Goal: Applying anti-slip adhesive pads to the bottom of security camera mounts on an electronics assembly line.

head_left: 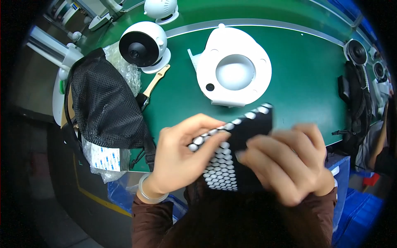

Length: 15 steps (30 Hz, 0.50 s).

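My left hand (182, 153), with a pale bangle at its wrist, pinches a black sheet (250, 134) between thumb and fingers. Rows of small round white dots cover part of the sheet, along its upper edge and lower left. Curled and slightly blurred, my right hand (287, 161) is closed at the sheet's right side, thumb and forefinger close to its black face. Whatever lies between those fingertips is too small or hidden to make out. Beyond both hands, a white rounded housing (260, 70) with a domed recess rests on the green table.
At left lie a black mesh bag (105, 103), bubble wrap (134, 78), a wooden-handled brush (157, 80) and a stack of white-and-blue printed packets (105, 158). A white device with a black round front (139, 48) stands behind them. Black straps (356, 97) lie at right.
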### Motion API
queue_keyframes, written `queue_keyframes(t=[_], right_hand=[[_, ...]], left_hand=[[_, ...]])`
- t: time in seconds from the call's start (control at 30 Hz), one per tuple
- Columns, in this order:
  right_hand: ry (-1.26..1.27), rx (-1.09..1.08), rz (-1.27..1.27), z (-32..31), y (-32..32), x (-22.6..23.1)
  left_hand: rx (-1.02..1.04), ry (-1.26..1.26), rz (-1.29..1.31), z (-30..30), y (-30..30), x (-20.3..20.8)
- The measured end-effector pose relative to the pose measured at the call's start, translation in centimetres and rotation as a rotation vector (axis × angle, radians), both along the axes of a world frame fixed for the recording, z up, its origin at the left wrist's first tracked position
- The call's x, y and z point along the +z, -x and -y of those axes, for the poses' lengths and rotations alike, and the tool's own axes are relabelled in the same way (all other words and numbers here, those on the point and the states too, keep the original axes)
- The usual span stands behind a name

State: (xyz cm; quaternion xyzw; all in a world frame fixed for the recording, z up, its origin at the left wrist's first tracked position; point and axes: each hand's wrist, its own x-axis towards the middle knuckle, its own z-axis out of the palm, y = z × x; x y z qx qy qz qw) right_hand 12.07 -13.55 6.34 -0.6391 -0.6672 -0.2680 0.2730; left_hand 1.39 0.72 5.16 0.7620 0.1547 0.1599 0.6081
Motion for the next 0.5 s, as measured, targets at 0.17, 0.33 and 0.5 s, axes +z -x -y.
queue_keyframes(t=[0.17, 0.33, 0.5], right_hand=[[-0.086, -0.18, -0.73, 0.3, -2.9, -0.4], [-0.08, -0.152, -1.093, -1.6, -3.5, -1.6], [-0.087, -0.184, -1.072, -1.4, -3.5, -1.8]], left_hand=[[0.069, -0.705, 0.321, -1.2, -0.8, -2.1], [0.157, -0.568, 0.297, -0.1, -1.5, -2.8], [0.194, -0.552, 0.339, 0.3, -1.7, -3.2]])
